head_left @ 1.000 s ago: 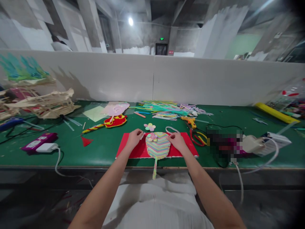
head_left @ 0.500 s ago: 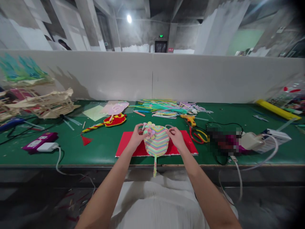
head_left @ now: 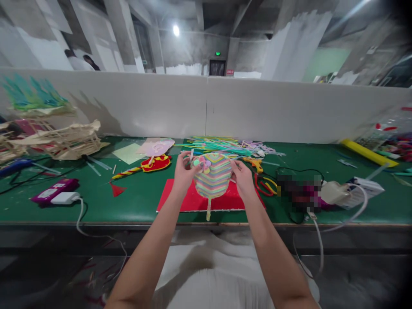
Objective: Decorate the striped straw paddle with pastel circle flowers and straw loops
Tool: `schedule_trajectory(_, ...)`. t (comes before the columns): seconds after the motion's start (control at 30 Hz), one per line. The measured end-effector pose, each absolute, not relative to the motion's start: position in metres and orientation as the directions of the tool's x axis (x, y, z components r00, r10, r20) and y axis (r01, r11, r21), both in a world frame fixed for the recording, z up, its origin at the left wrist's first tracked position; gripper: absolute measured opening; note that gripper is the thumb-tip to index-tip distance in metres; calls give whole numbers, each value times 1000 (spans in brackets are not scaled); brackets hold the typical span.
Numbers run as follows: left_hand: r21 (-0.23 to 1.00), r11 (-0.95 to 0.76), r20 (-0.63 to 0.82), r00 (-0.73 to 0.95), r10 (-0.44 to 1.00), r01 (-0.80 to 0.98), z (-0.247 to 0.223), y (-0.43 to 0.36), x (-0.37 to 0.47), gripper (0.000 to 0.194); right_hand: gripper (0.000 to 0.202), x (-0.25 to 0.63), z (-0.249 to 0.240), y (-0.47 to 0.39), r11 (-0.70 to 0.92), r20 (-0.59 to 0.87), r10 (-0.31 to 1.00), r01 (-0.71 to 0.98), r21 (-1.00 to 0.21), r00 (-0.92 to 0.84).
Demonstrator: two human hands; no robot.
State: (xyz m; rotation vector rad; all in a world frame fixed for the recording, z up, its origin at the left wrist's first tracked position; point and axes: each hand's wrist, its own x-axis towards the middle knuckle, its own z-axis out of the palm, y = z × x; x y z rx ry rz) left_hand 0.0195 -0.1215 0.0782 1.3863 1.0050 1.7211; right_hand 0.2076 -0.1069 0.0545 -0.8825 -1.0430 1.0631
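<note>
A pastel zigzag-striped hand fan [head_left: 213,178], with a short handle pointing down toward me, is held up between my two hands. Pinched at its upper left edge is my left hand [head_left: 186,170], fingers closed beside a cluster of pastel flowers [head_left: 201,164]. On the opposite side, my right hand [head_left: 240,174] grips the upper right edge between thumb and fingers. Beneath the fan lies a flat red board [head_left: 170,198], partly covered by the fan and my hands.
Many coloured pipe cleaners [head_left: 222,146] lie behind the fan. An orange glue gun [head_left: 254,165] and red-and-yellow-handled pliers [head_left: 265,185] sit at right. To the left are a red fan [head_left: 156,163], a purple box [head_left: 58,191] and a wooden stick model [head_left: 71,141].
Both hands have lifted the fan up and away from me, tilting it, so its handle end sits higher over the red board. Both keep their hold on its edges.
</note>
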Motion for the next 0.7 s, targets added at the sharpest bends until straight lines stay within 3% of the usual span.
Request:
schedule_trajectory(0.13,818,-572,552,-195,811,-63,100,-109,23,52,32,204,82,-97,387,344,916,-227,-894,208)
schedule_trajectory(0.23,772,-631,601,-232,765,-82,97,-88,21,53,33,198,82,-83,432,403,902,-287,-855,157)
schedule_trajectory(0.43,791,-604,561,-283,778,-93,78,-53,9,51,41,180,38,-65,195,231,970,-321,-927,-78)
schedule_trajectory(0.7,807,-591,572,-235,786,-13,84,-55,9,53,42,152,-1,-71,200,246,962,-314,-928,-115)
